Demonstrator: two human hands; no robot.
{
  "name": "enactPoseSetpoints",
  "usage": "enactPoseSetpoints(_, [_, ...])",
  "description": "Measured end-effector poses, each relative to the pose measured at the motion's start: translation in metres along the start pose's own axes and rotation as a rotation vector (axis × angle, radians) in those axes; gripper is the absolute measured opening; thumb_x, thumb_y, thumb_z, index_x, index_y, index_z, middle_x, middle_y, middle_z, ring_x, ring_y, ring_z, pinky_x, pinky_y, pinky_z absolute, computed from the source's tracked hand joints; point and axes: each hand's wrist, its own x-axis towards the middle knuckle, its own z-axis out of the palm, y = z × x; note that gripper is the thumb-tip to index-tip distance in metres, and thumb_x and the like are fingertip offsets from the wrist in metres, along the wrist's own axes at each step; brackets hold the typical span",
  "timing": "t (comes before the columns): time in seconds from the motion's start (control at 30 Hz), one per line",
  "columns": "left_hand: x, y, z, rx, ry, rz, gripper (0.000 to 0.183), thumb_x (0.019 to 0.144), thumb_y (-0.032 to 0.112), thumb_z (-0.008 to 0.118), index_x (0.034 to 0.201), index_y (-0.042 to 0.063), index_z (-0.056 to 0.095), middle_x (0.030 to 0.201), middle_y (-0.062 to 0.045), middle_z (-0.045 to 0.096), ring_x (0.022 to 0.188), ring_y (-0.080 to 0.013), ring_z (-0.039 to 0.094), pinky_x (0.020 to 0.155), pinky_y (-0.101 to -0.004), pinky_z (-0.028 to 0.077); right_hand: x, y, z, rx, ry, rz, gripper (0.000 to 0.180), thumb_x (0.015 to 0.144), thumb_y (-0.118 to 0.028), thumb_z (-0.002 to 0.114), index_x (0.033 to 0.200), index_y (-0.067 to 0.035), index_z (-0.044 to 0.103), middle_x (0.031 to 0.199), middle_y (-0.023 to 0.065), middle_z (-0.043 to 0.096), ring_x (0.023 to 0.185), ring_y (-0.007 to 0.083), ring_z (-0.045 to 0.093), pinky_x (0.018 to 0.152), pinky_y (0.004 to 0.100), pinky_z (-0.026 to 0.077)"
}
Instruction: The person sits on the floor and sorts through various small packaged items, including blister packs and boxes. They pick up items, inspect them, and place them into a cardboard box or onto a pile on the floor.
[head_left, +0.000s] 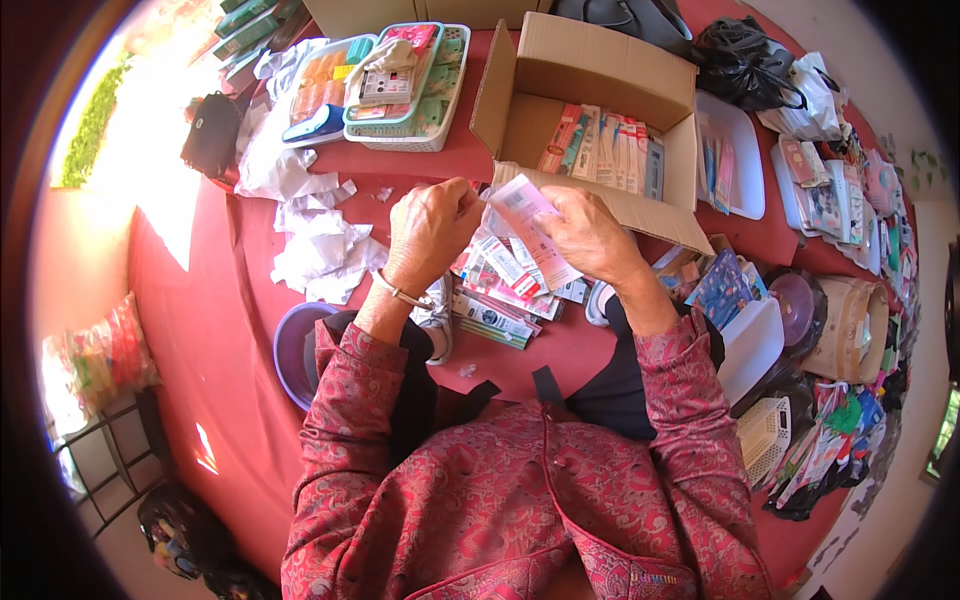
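My right hand (596, 236) grips a flat pink printed packet (531, 229) between thumb and fingers, its long side tilted. To the left of it, my left hand (433, 229) is raised with the fingers curled and the fingertips near the packet's upper end; whether they pinch anything is hidden. A bracelet is on the left wrist. Below both hands, between my shoes, a loose pile of flat packaged stationery (499, 300) lies on the red cloth (225, 360). The packet bears writing.
An open cardboard box (600, 75) with upright packets stands ahead. Left of it are plastic baskets (442, 139) with goods, and torn white paper (330, 247). A purple bucket (292, 352) sits by my left leg. White bins (750, 345) and bagged goods crowd the right.
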Motion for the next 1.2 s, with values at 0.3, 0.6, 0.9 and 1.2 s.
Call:
enactPoseSetpoints(0.3, [0.0,0.005,0.002,0.02,0.027,0.098,0.014,0.074,0.016,0.06,0.068,0.003,0.057,0.061,-0.011,0.059,0.057,-0.027,0.059,0.054,-0.0346,0.045,0.0,0.011,0.008,0.076,0.061,-0.146,0.021,0.076,-0.016,0.05,0.081,0.005,0.052,0.076,0.0254,0.054,0.077,0.0422,0.051,0.067,0.0435,0.041])
enactPoseSetpoints(0.6, [-0.003,0.012,0.006,-0.097,0.029,0.248,0.016,0.076,0.011,0.058,0.066,0.003,0.048,0.063,-0.012,0.055,0.059,-0.0297,0.056,0.051,-0.036,0.043,0.004,0.017,0.005,-0.081,-0.102,-0.075,0.022,0.073,-0.016,0.051,0.078,0.005,0.055,0.078,0.0256,0.056,0.079,0.0393,0.054,0.069,0.0438,0.042])
enactPoseSetpoints(0.9, [0.008,-0.012,-0.007,-0.561,-0.369,0.067,0.013,0.079,0.01,0.057,0.076,-0.002,0.055,0.065,-0.007,0.057,0.059,-0.0119,0.053,0.055,-0.0252,0.042,0.012,-0.003,-0.022,0.092,-0.49,0.029,0.025,0.072,-0.021,0.053,0.078,0.003,0.058,0.068,0.0203,0.056,0.062,0.027,0.055,0.059,0.0385,0.041])
enactPoseSetpoints(1.2, [0.009,-0.016,-0.003,-0.996,-0.587,-0.157,0.02,0.086,0.018,0.054,0.094,-0.001,0.057,0.08,-0.002,0.058,0.07,-0.0072,0.055,0.064,-0.0223,0.046,0.01,0.019,-0.019,0.118,-0.489,-0.067,0.03,0.082,-0.023,0.053,0.091,0.006,0.058,0.07,0.0105,0.058,0.065,0.0152,0.053,0.063,0.0292,0.043])
